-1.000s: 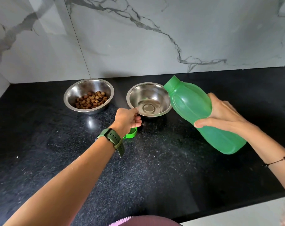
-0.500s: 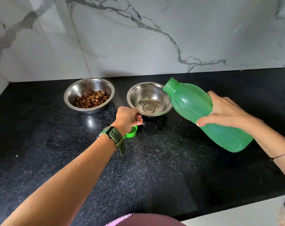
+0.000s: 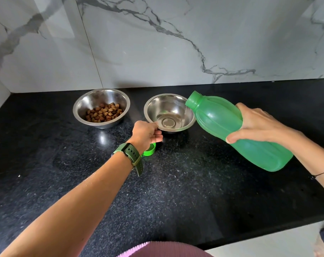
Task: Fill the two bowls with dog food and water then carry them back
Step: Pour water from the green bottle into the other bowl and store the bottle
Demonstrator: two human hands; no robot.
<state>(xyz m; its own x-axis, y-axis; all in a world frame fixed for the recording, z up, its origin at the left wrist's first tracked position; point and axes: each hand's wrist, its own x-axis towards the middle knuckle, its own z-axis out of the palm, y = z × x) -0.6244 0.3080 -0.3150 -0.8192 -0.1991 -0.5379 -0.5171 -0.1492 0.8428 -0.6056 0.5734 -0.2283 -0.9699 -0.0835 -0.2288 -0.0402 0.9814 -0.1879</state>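
Two steel bowls stand near the back of a black counter. The left bowl (image 3: 94, 101) holds brown dog food (image 3: 103, 115). The right bowl (image 3: 157, 106) has a little water at its bottom. My left hand (image 3: 146, 133) pinches the right bowl's near rim. My right hand (image 3: 257, 125) grips a green plastic bottle (image 3: 235, 130), tilted with its open mouth over the bowl's right rim; a thin stream of water runs from it into the bowl. The bottle's green cap (image 3: 150, 150) lies on the counter, partly hidden under my left wrist.
The black speckled counter (image 3: 176, 191) runs to a marble wall (image 3: 176, 43) at the back and a side wall at the left. Its front edge lies at the lower right, with pale floor beyond.
My right hand has tipped the bottle further, lowering its mouth over the right bowl's rim, and water now flows. My left hand stays on the bowl's rim.
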